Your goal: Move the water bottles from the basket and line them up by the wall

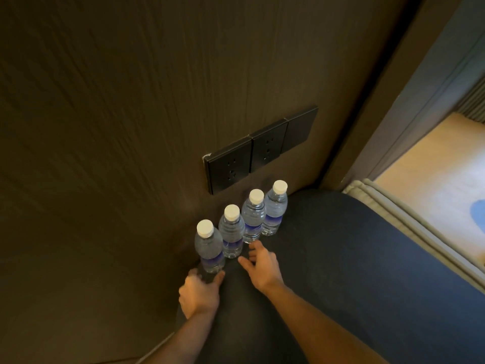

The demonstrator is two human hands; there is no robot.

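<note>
Several clear water bottles with white caps and blue labels stand upright in a row along the dark wall (118,127), on a dark round surface (341,258). The nearest bottle (209,246) is at the left end; the farthest bottle (275,208) is at the right end. My left hand (198,294) wraps its fingers around the base of the nearest bottle. My right hand (262,264) hovers with fingers spread just in front of the two middle bottles (231,232) (253,218), touching none that I can see. No basket is in view.
A black strip of wall sockets (258,149) sits just above the bottles. To the right, a pale padded edge (393,214) borders the dark surface, and beyond it lies a light wooden floor (441,185) by a doorway.
</note>
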